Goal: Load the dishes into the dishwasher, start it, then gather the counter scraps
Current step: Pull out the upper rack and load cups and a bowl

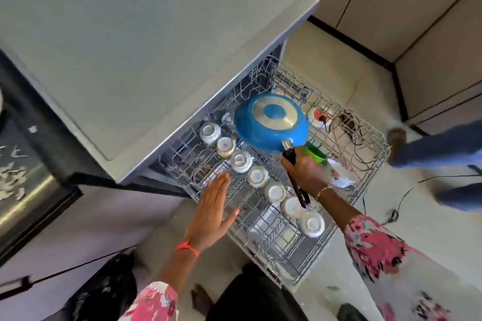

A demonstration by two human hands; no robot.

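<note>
A blue frying pan [271, 122] is held upside down over the pulled-out wire rack [365, 164] of the dishwasher [146, 60]. My right hand [305, 169] grips its black handle just below the pan. My left hand [215, 206] lies flat with straight fingers on the rack's left edge. A diagonal row of several small white cups [257, 176] stands upside down in the rack. A green cup [315, 152] and a white floral dish [341, 173] sit to the right of my right hand.
Another person's blue-trousered leg and foot [427, 148] stand at the rack's far right. Cables [399, 200] trail over the pale floor. Beige cabinets [391, 8] fill the back right. A dark glass-fronted appliance [26, 177] is at the left.
</note>
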